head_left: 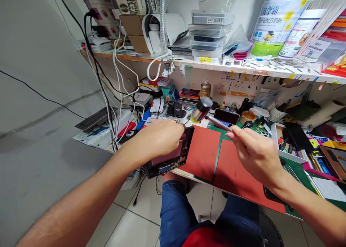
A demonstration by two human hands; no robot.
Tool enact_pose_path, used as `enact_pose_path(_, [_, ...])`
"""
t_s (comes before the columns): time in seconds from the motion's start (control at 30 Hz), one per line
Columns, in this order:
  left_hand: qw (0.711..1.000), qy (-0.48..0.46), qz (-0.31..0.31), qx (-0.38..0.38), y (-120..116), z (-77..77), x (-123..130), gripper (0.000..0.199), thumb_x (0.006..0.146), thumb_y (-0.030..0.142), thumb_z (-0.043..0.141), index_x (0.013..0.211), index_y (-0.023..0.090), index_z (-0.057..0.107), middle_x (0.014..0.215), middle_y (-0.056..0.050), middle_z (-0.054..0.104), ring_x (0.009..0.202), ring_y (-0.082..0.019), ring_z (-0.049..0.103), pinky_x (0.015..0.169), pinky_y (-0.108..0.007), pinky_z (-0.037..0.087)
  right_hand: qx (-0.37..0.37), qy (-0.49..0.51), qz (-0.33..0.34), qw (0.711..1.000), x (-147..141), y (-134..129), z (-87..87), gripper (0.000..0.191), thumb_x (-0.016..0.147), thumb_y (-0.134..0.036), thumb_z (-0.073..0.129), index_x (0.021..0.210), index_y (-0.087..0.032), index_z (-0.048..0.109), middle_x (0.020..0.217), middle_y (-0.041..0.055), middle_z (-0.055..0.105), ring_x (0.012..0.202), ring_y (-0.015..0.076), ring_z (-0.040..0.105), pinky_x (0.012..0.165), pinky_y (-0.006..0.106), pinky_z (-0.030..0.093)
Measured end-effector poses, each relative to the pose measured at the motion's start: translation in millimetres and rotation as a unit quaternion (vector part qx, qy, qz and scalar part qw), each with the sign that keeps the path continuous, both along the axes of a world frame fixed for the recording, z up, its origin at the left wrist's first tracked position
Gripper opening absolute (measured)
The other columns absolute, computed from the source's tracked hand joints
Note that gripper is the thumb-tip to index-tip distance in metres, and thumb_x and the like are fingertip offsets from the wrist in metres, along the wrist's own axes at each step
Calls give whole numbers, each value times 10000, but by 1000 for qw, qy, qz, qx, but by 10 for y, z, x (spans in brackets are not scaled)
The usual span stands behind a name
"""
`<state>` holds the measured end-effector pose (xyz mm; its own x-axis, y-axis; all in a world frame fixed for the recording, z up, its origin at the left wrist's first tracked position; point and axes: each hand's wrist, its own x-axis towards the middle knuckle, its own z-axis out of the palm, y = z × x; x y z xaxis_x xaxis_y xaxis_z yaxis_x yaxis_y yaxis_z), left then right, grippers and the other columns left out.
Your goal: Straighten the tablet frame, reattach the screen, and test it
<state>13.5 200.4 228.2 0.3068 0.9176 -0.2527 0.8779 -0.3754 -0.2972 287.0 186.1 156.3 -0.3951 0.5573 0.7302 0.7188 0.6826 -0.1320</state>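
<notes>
My right hand [252, 151] grips the metal handle of a small hammer [200, 110]. The hammer's head, dark and shiny with a yellowish face, is raised above the desk and slightly blurred. My left hand [169, 137] is closed at the upper edge of a black tablet [183, 146], seemingly holding it tilted at the desk's front left edge. Inside the tablet's frame a reddish surface and some inner parts show along the lower side. The fingertips of my left hand are hidden behind the fist.
Red mats [238, 167] lie on the green desk top. A phone [226, 116] lies farther back, and a white tray [289, 142] of tools stands at the right. White cables [117, 77] hang at the left. A loaded shelf [200, 63] crosses above the desk.
</notes>
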Motion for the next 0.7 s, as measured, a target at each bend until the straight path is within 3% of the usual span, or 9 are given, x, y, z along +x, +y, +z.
enact_pose_path(0.1, [1000,-10,-6,1,-1,-3,1,307,997,199,449,1076,158,743,908,-180,803,859,-372,783,617,-402,404,25,27,-9,999,-4,21,65,136,1095,-198,608,1138,-122,712,753,7,634,612,142,552,594,279,410])
enact_pose_path(0.3, [1000,-9,3,0,9,-7,-13,292,943,141,483,1027,159,762,904,-184,799,849,-362,776,641,-400,446,-43,-32,24,998,-25,22,-79,207,1111,-208,556,958,-168,690,693,-15,569,544,143,482,543,308,358])
enact_pose_path(0.47, [999,-16,31,-6,18,-9,-52,314,1001,223,471,1081,166,769,979,-198,802,937,-391,780,647,-402,465,15,28,-2,1000,7,32,7,104,1082,-196,629,1091,-138,716,735,15,682,570,142,582,556,277,424])
enact_pose_path(0.7, [999,-4,52,-7,-68,72,-171,333,1036,228,427,1112,164,744,983,-181,799,925,-360,771,638,-394,422,35,19,-30,999,-71,8,99,172,1109,-292,594,1087,-172,716,817,49,786,630,173,705,579,281,482])
